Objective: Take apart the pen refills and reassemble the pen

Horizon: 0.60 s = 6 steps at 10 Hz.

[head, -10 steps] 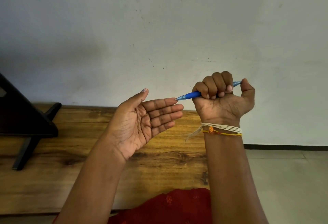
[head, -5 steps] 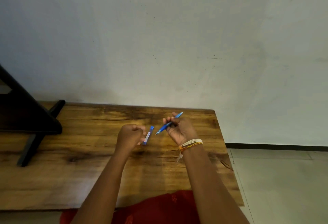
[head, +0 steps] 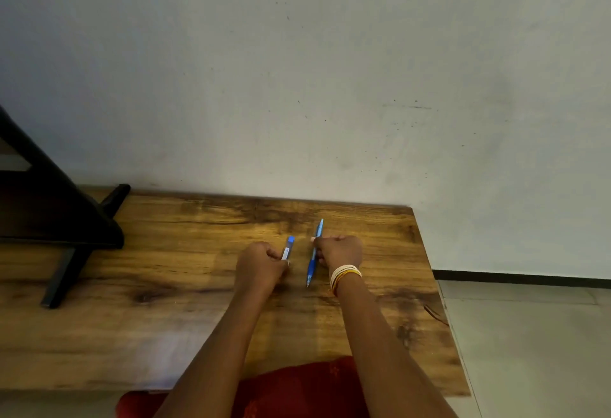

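Both hands rest on the wooden table (head: 165, 335), a little apart. My right hand (head: 339, 250) is closed around a blue pen (head: 312, 263), which lies lengthwise with its tip toward me and its far end sticking out past my fingers. My left hand (head: 261, 263) is closed on a small clear refill case with a blue cap (head: 287, 249), its capped end pointing away from me. The lower end of the case is hidden in my fist. Thread bracelets circle my right wrist.
A black stand (head: 56, 219) with angled legs occupies the table's far left. A pale wall rises right behind the table. The table's right edge (head: 436, 295) drops to a tiled floor. Red cloth (head: 297, 388) lies at the near edge between my arms.
Both hands dropped from in front of the wall down to the table. My left hand, open a second ago, closed on the refill case. The pen turned from crosswise to lengthwise.
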Motion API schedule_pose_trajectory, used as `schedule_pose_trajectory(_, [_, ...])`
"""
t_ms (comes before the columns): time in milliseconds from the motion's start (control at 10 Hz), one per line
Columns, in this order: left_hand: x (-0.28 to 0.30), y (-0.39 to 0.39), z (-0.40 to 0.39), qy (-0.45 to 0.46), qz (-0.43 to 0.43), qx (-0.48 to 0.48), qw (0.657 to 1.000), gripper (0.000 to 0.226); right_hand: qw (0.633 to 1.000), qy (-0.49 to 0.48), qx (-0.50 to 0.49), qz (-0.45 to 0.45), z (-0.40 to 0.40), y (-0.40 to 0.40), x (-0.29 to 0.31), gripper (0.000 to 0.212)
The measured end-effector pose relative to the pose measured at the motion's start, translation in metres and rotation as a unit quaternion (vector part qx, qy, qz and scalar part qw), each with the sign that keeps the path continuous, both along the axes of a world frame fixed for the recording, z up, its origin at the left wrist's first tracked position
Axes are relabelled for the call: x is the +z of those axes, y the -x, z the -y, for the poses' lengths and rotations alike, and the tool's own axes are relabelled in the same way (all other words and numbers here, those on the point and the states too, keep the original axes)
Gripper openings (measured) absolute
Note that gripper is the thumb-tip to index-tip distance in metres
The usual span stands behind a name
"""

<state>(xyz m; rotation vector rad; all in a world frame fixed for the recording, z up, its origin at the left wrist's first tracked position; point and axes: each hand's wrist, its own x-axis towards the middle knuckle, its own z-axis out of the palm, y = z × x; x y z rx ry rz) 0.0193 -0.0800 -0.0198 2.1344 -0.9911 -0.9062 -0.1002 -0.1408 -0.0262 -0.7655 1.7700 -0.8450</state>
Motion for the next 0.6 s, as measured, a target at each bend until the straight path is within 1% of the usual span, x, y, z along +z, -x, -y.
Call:
schedule_pose_trajectory(100, [-0.004, 0.003, 0.001, 0.006, 0.016, 0.003, 1.000, 0.018, 0.999, 0.013, 0.020, -0.040, -0.002, -0.001, -0.002, 0.017])
schedule_pose_trajectory(200, [-0.008, 0.003, -0.001, 0.018, 0.000, 0.015, 1.000, 0.021, 0.998, 0.011, 0.040, -0.053, -0.002, -0.002, -0.004, 0.016])
schedule_pose_trajectory(300, [-0.010, 0.004, -0.003, 0.028, -0.032, 0.041, 0.998, 0.015, 0.995, 0.021, 0.055, -0.074, -0.004, -0.003, -0.005, 0.015])
schedule_pose_trajectory(400, [-0.010, 0.007, -0.007, 0.044, -0.030, 0.047, 0.997, 0.013, 0.996, 0.029, 0.064, -0.063, -0.007, -0.001, -0.004, 0.015])
schedule_pose_trajectory(500, [-0.007, 0.007, -0.010, 0.038, -0.033, 0.031, 0.998, 0.009, 0.994, 0.050, 0.073, -0.071, -0.015, 0.000, -0.001, 0.013])
schedule_pose_trajectory(600, [0.004, 0.003, -0.010, 0.017, -0.051, 0.007, 0.999, 0.011, 0.988, 0.077, 0.091, -0.103, -0.031, -0.002, 0.005, 0.017])
